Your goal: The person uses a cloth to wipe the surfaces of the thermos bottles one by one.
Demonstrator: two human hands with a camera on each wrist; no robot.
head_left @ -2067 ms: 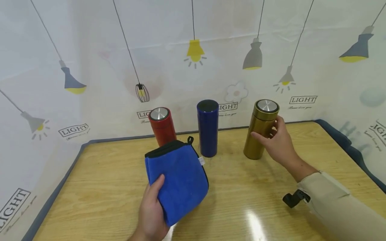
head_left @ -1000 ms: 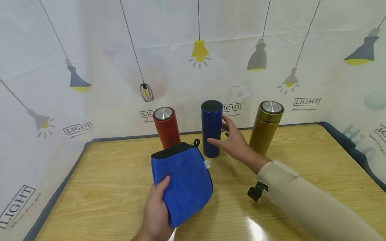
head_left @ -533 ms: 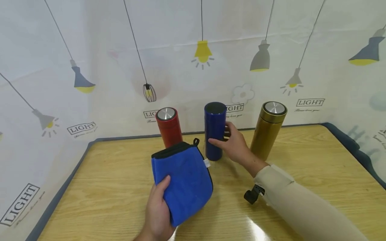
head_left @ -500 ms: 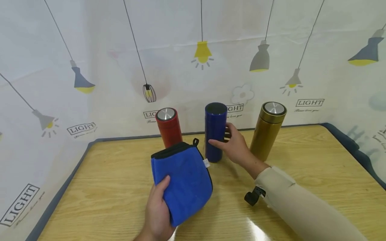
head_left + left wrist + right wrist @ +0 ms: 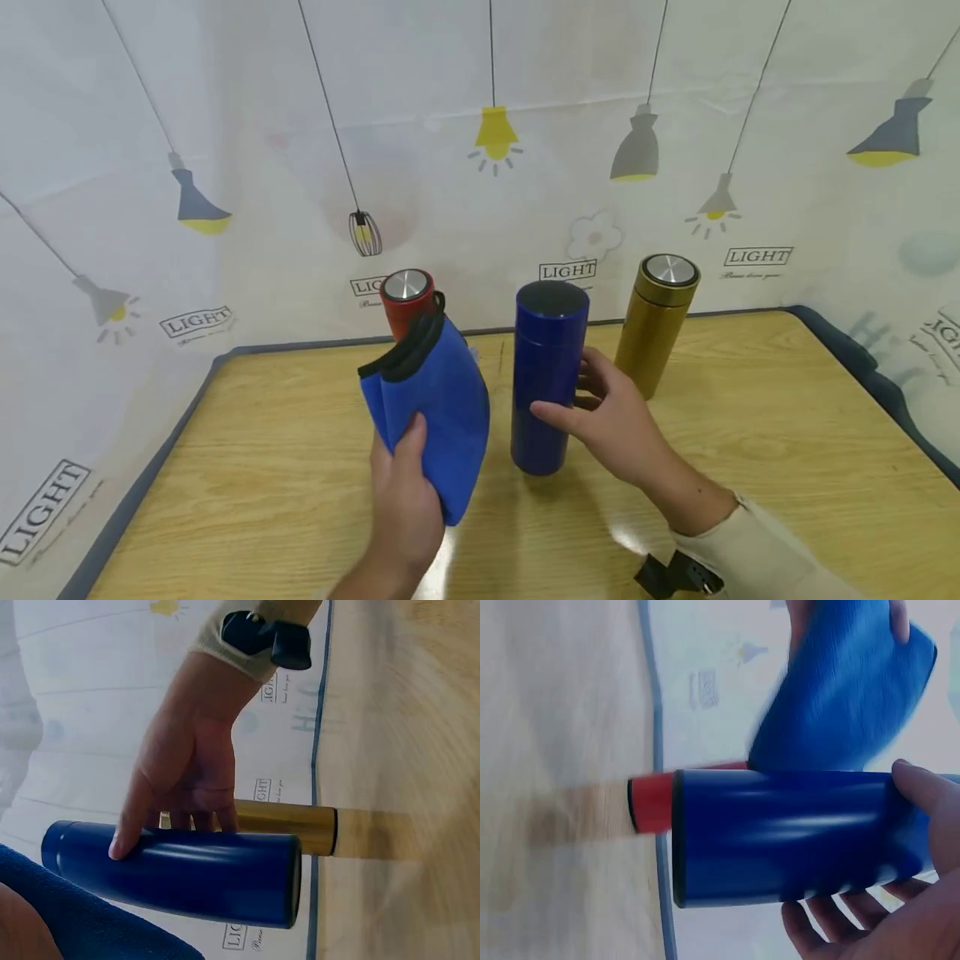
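In the head view my right hand (image 5: 618,425) grips a dark blue thermos bottle (image 5: 547,375) by its side, thumb across the front. The bottle is held up off the table, nearly upright; both wrist views show its base away from the wood. My left hand (image 5: 408,500) holds a folded blue cloth (image 5: 446,408) with black edging and a small loop, thumb on its near face. The cloth is just left of the blue bottle, apart from it in the head view. The cloth hides the lower part of a red thermos bottle (image 5: 405,304).
A gold thermos bottle (image 5: 656,333) with a silver lid stands behind my right hand. The wooden table (image 5: 247,467) ends at a backdrop (image 5: 420,167) printed with hanging lamps. A black device (image 5: 675,575) is strapped at my right wrist.
My right hand went from the gold bottle to the blue one, lifted it and brought it nearer. My left hand has turned the cloth, so that it appears narrower.
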